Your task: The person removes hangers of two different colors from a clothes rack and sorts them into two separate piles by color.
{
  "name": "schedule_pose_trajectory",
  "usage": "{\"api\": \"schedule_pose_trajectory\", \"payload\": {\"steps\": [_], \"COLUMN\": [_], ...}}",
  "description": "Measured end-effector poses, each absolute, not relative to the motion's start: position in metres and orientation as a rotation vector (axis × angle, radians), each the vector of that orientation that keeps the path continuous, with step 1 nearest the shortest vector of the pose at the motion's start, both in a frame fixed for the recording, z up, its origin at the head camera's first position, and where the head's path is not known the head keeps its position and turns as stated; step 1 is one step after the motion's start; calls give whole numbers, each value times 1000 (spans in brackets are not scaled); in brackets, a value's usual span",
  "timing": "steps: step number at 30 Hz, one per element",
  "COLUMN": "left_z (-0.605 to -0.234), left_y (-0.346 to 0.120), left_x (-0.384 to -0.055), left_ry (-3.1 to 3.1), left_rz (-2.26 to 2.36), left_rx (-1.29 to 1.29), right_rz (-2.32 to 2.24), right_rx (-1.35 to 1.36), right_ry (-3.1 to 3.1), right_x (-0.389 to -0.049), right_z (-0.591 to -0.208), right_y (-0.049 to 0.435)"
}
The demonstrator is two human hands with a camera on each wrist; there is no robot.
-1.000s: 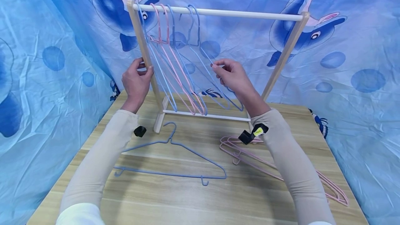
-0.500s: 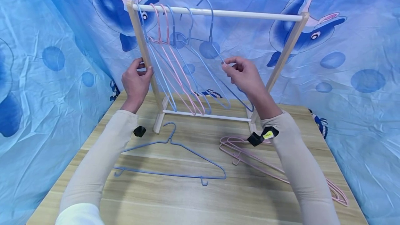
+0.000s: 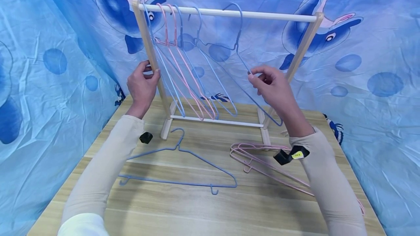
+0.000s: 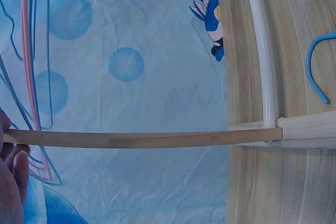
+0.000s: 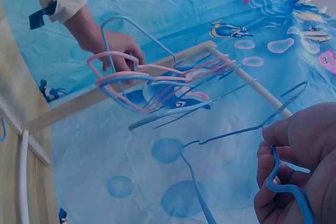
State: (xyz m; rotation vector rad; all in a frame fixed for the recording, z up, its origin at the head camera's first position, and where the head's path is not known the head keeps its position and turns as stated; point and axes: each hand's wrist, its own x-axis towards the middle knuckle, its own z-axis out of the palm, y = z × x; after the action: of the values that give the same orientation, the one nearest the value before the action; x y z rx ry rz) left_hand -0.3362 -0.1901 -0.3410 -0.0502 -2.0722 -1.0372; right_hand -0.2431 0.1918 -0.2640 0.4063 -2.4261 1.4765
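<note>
- Yellow label [image 3: 298,154] on the black strap [image 3: 283,157] at the right wrist; dark marks show on it, too small to read.
- Second black piece [image 3: 146,137] at the left wrist, its surface plain in the head view.
- Pale wood-grain counter [image 3: 203,214], streaked lengthwise, with a soft sheen of light near its front.
- Blue cloth [image 3: 46,94] hangs behind and on both sides, creased, printed with darker round spots and cartoon sea animals [image 3: 323,34]; the right wrist view adds pink figures and a patch of grey at the upper corner.
- Wooden-sided rack at the back of the counter: left upright [image 3: 146,37], right upright [image 3: 303,46], white top rail [image 3: 275,15], white lower rail [image 3: 226,122].
- Right grip [image 3: 270,85], thumb and fingers closed together, pinches the sloping side of a blue hanger [image 3: 241,23]; its hook arches over the top rail, though I cannot tell whether it bears on it.
- Left grip [image 3: 142,85] holds the left upright, thumb in front, fingers curled behind.
- Beside that upright, along the top rail: one blue hanger, two pink hangers [image 3: 166,28], two more blue ones.
- Flat on the counter: another blue hanger [image 3: 177,182] towards the left, and overlapping pink hangers [image 3: 279,170] at the right, partly under the right sleeve [image 3: 331,181].
</note>
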Motion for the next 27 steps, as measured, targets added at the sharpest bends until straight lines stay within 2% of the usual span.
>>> {"api": "schedule_pose_trajectory", "payload": {"steps": [10, 27], "left_z": [-341, -340], "left_y": [-190, -189], "left_x": [-336, -335], "left_ry": [-2078, -2087], "left_rz": [-1039, -1034], "left_rx": [-60, -47], "right_rz": [1329, 1165], "right_rx": [369, 359], "right_ry": [-2492, -2526], "right_x": [-220, -202], "right_z": [-276, -323], "right_y": [214, 250]}}
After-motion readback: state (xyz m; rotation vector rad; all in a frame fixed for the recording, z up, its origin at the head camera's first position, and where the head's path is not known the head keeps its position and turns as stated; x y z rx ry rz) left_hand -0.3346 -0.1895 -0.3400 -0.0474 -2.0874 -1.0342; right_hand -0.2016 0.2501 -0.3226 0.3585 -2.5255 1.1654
